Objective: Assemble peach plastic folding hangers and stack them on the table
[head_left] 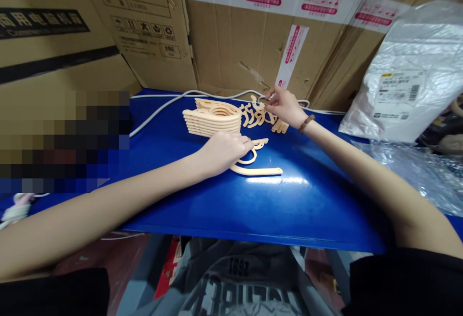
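Note:
My left hand (226, 152) is closed on a cream plastic hanger part (260, 171), with a curved arm and a ring shape sticking out to its right. Just behind that hand stands a neat stack of similar cream hanger parts (213, 123). My right hand (285, 106) reaches over a loose pile of small curved hook pieces (253, 116). Its thumb and index finger look apart at the pile's edge, close to one hook. Several short flat cream pieces (279, 126) lie below the right hand. My left palm hides part of the hanger part.
Large cardboard boxes (231, 46) wall off the back of the blue table (217, 205). A white cable (159, 113) runs along behind the parts. At right stand a plastic-wrapped package (394, 79) and crumpled clear plastic (415, 176). A blurred-out patch covers the left side.

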### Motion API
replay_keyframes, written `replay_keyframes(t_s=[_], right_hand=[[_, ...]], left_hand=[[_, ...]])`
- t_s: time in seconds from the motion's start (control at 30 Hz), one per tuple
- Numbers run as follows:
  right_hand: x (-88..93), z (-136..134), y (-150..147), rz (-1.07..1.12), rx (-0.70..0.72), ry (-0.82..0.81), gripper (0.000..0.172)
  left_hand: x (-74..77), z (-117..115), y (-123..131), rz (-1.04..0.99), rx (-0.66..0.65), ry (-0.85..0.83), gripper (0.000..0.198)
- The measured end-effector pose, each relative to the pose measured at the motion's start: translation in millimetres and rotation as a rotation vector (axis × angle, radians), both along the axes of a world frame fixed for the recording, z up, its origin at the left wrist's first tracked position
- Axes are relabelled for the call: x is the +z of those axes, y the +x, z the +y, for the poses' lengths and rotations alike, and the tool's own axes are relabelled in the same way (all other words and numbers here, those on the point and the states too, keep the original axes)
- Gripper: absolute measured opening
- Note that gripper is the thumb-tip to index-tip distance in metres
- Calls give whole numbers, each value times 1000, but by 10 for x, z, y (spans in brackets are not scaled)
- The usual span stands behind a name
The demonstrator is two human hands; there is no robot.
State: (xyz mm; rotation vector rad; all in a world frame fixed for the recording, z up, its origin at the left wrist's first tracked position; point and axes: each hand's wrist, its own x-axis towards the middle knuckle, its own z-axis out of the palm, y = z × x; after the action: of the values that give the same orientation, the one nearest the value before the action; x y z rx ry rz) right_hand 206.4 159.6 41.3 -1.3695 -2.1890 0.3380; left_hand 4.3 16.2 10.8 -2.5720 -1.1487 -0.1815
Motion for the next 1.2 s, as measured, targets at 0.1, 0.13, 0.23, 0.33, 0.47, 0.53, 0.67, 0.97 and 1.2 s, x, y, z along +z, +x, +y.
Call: replay_keyframes(t_s=[0.1, 0.13, 0.23, 0.33, 0.47, 0.53, 0.67, 0.97, 1.2], right_hand=[[-3, -56, 135, 181, 31, -90, 32], [-11, -107, 182, 233, 48, -128, 28], [-53, -370, 315, 366, 102, -282, 14], [-113, -729, 424, 509, 102, -433, 16], [-171, -1137, 515, 675, 94, -549, 15], [-178, -1259, 534, 732, 106, -588, 15], [-152, -1365, 537, 842, 142, -648, 14], [-190, -1376, 774, 496, 119, -478, 47], [-182, -1364, 795, 55, 188, -178, 62]], left_hand=[[2, -3, 6, 3, -1, 11, 22], [4, -4, 8, 3, -1, 14, 22], [6, -4, 12, 1, -2, 23, 21], [2, 4, 8, -8, -10, 27, 21], [-12, 22, -6, -15, -29, 22, 19], [-25, 29, -14, -18, -34, 23, 20], [-56, 33, -26, -29, -34, 41, 27], [-87, 55, -51, -79, -48, 45, 26], [-99, 45, -71, -130, -79, 31, 30]])
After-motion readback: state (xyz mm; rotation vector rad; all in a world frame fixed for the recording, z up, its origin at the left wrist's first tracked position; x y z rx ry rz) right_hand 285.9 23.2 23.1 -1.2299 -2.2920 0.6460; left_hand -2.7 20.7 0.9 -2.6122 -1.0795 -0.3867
